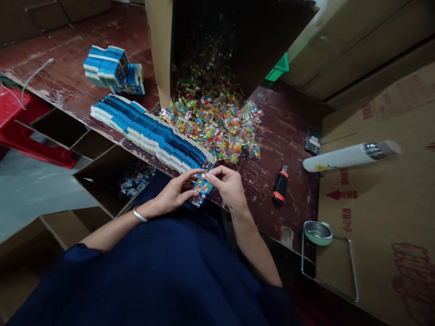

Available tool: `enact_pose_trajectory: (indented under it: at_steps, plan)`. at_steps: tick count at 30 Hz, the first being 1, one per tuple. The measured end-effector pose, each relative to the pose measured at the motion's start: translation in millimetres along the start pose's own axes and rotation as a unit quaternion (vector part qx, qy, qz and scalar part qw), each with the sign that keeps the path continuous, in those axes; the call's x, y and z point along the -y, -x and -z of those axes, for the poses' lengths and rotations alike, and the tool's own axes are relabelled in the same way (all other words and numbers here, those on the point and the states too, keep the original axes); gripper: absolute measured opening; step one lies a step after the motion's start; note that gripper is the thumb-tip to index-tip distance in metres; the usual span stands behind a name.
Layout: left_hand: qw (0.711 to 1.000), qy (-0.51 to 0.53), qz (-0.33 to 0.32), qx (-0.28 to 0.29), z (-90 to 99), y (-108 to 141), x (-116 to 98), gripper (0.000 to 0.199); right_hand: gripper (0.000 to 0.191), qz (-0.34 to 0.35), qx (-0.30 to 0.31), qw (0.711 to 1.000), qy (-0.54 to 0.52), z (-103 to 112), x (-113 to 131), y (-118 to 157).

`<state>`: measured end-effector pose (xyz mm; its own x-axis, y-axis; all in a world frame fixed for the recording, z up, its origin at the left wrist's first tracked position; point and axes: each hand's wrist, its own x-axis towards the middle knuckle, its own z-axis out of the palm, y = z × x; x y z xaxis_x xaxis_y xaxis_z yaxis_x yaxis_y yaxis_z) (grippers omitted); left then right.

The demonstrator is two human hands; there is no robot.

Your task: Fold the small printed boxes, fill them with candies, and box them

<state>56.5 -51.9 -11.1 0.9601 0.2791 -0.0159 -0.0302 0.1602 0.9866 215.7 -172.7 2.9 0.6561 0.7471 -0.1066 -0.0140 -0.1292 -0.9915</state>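
A small blue printed packet [201,190] is held between my two hands at the table's front edge. My left hand [178,192] grips its left side between thumb and fingers. At its upper right corner, my right hand [227,184] pinches with thumb and index finger. Just beyond my hands, a long row of blue and white packets [149,129] lies along the table edge. Behind it, small clear bags of colourful candies [217,127] spill from an open cardboard box [162,50].
Bundled packet stacks [107,65] stand at the back left. A utility knife [280,186], a white bottle [343,157] and a metal cup [318,232] are on the right. Below the table at left are a carton [98,190] holding packets and a red stool [34,131].
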Motion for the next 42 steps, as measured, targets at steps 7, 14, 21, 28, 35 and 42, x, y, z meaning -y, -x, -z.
enact_pose_trajectory:
  at_steps: [7, 14, 21, 28, 35, 42]
  plan:
    - [0.999, 0.04, 0.014, -0.025, 0.3, 1, 0, 0.05, 0.031, 0.056, -0.004, 0.998, 0.031, -8, -1, 6]
    - [0.999, -0.013, 0.041, -0.027, 20.4, 10, -9, 0.037, 0.03, 0.134, 0.037, 0.984, 0.114, -1, -7, 28]
    - [0.923, -0.371, 0.053, -0.092, 115.3, 41, -45, 0.037, 0.046, 0.181, -0.003, 0.92, 0.347, 12, -46, 14]
    - [0.983, -0.151, 0.083, -0.058, 82.3, 27, -39, 0.029, 0.007, 0.241, 0.02, 0.904, 0.352, 13, -48, 18]
    - [0.95, 0.251, 0.186, -0.017, 11.1, -18, 0, 0.05, 0.024, 0.443, -0.108, 0.802, 0.386, 3, -26, 44]
    - [0.939, 0.313, 0.139, 0.012, 16.0, -23, -7, 0.054, 0.038, 0.384, 0.041, 0.877, 0.285, -9, -7, 52]
